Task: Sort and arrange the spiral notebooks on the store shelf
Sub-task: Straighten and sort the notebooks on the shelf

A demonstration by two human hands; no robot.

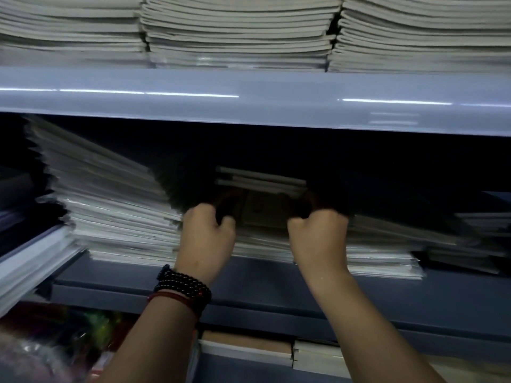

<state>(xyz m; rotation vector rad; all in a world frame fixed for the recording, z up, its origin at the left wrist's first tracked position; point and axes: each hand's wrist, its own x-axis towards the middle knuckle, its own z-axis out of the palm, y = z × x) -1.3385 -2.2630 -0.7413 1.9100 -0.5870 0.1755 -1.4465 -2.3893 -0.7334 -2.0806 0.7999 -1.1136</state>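
Both of my hands reach into the dark middle shelf. My left hand, with bead bracelets at the wrist, and my right hand have their fingers curled round the near edge of a brown-covered notebook that lies on top of a low stack. A small pile of pale notebooks lies further back on that same stack, just beyond my fingers. A taller tilted stack of notebooks stands directly left of my left hand. My fingertips are hidden in shadow.
The grey shelf lip overhangs the opening, with several notebook stacks on the shelf above. The lower shelf edge runs under my wrists. More notebooks sit below; colourful packets lie at lower left. Flat stacks extend right.
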